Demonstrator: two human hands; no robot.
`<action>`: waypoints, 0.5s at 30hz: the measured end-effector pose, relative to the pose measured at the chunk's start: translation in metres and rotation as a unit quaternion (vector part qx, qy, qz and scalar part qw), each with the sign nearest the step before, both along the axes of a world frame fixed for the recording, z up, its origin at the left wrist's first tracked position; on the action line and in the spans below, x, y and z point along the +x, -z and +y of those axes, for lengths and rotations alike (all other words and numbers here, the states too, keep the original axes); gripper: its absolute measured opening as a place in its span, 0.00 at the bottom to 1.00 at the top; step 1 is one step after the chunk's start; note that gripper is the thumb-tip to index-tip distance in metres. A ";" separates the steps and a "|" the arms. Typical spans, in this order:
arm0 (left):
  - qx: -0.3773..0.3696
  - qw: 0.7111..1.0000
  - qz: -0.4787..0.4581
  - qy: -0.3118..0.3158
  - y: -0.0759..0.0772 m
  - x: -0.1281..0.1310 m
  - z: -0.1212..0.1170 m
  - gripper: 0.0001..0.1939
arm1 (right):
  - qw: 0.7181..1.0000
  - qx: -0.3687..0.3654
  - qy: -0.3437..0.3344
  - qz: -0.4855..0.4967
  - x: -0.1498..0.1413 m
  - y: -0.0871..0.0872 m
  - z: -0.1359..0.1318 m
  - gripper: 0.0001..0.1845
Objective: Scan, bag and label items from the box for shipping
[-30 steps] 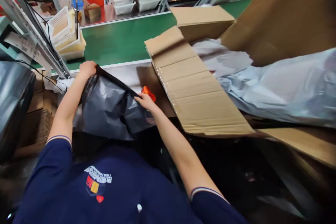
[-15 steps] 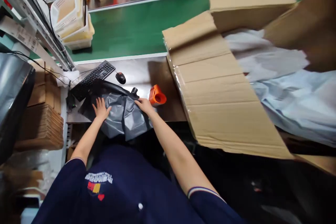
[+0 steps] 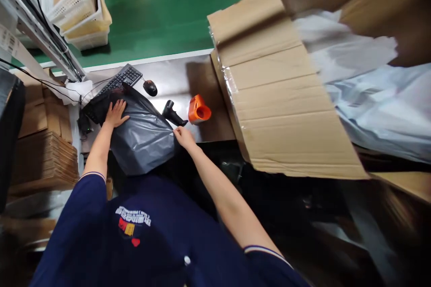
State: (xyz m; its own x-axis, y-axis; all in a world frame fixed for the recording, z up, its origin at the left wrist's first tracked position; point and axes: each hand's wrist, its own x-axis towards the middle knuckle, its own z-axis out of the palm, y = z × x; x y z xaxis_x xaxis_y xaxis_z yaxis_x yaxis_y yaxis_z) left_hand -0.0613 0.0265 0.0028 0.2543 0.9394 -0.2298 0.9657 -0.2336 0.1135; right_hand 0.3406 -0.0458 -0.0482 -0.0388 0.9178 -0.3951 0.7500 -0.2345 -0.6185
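Two hands on one grey poly mailer bag (image 3: 143, 136), and it's a full one, bulging at the near edge of the steel worktop (image 3: 175, 80), its upper corner lying over the black keyboard (image 3: 116, 87). Left hand (image 3: 115, 113) lies flat on the top corner, fingers spread, pressing the plastic down rather than gripping it. Right hand (image 3: 182, 136) is at the bag's right edge, fingertips drawn together in a pinch on the film there.

Judging by that pose, this looks like flattening and squaring the bag. Doing it well means the flat palm keeps the parcel pinned while the pinching hand draws the slack film taut, so no creases get trapped.

Worth watching: the black barcode scanner (image 3: 172, 113) lies just beside the right hand, with the orange tape dispenser (image 3: 198, 110) next along, and the mouse (image 3: 150, 87) sits just beyond the bag. A wide sweep could knock any of them. To the right, the big cardboard flap (image 3: 283, 94) overhangs the worktop edge.
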 end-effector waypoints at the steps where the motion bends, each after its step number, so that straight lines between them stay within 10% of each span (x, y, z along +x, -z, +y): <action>1: 0.006 1.000 0.000 -0.009 -0.001 0.001 -0.001 0.45 | 1.000 0.000 0.007 -0.003 -0.002 0.002 -0.003 0.13; 15: 0.010 0.979 -0.010 -0.201 -0.017 0.000 0.035 0.37 | 0.996 0.032 0.060 0.054 -0.004 0.008 -0.036 0.18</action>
